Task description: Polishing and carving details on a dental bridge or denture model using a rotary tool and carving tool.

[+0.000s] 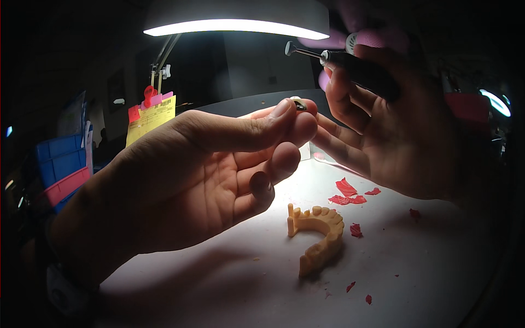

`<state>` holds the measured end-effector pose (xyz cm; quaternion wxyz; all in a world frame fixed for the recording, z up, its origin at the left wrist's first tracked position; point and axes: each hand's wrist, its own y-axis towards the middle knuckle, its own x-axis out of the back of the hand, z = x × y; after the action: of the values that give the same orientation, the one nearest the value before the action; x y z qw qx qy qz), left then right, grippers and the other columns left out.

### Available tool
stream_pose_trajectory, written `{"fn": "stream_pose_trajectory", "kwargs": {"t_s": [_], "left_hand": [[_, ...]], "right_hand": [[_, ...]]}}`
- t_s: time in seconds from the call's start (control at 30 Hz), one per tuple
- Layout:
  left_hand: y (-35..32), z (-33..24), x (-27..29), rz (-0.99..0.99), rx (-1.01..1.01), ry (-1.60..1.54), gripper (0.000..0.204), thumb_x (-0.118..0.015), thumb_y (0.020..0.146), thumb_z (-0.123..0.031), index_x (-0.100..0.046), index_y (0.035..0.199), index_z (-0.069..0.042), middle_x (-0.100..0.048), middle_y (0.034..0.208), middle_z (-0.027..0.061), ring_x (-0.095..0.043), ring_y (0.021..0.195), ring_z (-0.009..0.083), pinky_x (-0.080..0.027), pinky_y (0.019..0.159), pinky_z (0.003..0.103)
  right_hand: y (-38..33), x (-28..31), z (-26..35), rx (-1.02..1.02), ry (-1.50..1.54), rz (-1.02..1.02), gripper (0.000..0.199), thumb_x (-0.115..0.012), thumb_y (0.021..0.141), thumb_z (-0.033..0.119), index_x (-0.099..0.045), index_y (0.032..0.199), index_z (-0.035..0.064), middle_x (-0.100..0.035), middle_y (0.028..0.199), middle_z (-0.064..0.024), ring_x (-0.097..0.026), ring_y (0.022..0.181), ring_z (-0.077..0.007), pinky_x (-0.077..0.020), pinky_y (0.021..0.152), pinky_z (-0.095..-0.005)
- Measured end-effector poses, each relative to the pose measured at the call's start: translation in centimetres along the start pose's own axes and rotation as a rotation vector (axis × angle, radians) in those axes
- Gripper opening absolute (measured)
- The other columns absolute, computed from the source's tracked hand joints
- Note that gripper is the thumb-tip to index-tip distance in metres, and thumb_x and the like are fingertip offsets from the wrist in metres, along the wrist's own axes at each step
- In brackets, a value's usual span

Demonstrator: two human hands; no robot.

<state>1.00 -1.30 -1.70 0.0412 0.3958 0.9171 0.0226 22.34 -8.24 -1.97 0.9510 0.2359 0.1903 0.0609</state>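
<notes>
Yellow teeth model point(319, 236) lies on the table point(437, 262) below the hands. Left hand point(208, 175) pinches a tiny piece point(298, 104) up under the lamp point(235, 22). Right hand point(394, 126) grips a grinder point(350, 65), its tip just above. It looks like checking time; grinding next would need a steady, gentle touch.

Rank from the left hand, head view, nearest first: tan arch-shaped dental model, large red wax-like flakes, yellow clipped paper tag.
1. Tan arch-shaped dental model: just below the left hand, on the table.
2. Large red wax-like flakes: right, under the right hand.
3. Yellow clipped paper tag: behind, by the lamp arm.
</notes>
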Motion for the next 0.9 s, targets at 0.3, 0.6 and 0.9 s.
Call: {"fn": "stream_pose_trajectory", "kwargs": {"t_s": [0.3, 0.6, 0.9], "left_hand": [[0.2, 0.0, 0.1, 0.025, -0.003, -0.057, 0.037, -0.071, 0.099, -0.021, -0.063, 0.133, -0.009, -0.072, 0.112, 0.0034, -0.066, 0.092, 0.0086, -0.048, 0.072, 0.026], [0.3, 0.1, 0.0, 0.046, -0.006, -0.101, 0.037, -0.071, 0.100, -0.021, -0.062, 0.134, -0.010, -0.073, 0.112, 0.0024, -0.066, 0.091, 0.0082, -0.048, 0.072, 0.026], [0.0, 0.1, 0.2, 0.049, -0.012, -0.158, 0.037, -0.070, 0.100, -0.020, -0.062, 0.135, -0.011, -0.073, 0.111, 0.0014, -0.066, 0.090, 0.0078, -0.048, 0.072, 0.026]], "right_hand": [[1.5, 3.6, -0.9, -0.176, 0.331, 0.163, 0.021, -0.070, 0.097, 0.020, -0.068, 0.101, 0.0000, -0.066, 0.088, -0.0064, -0.072, 0.102, -0.0220, -0.0579, 0.107, -0.0353], [4.1, 6.8, -1.1, -0.474, 0.792, 0.221, 0.031, -0.068, 0.099, 0.019, -0.064, 0.100, -0.0121, -0.067, 0.086, -0.0148, -0.073, 0.101, -0.0276, -0.0541, 0.113, -0.0453], [4.5, 6.6, -1.5, -0.375, 0.703, 0.352, 0.033, -0.067, 0.099, 0.019, -0.064, 0.100, -0.0135, -0.068, 0.087, -0.0145, -0.073, 0.098, -0.0261, -0.0536, 0.113, -0.0466]]}}
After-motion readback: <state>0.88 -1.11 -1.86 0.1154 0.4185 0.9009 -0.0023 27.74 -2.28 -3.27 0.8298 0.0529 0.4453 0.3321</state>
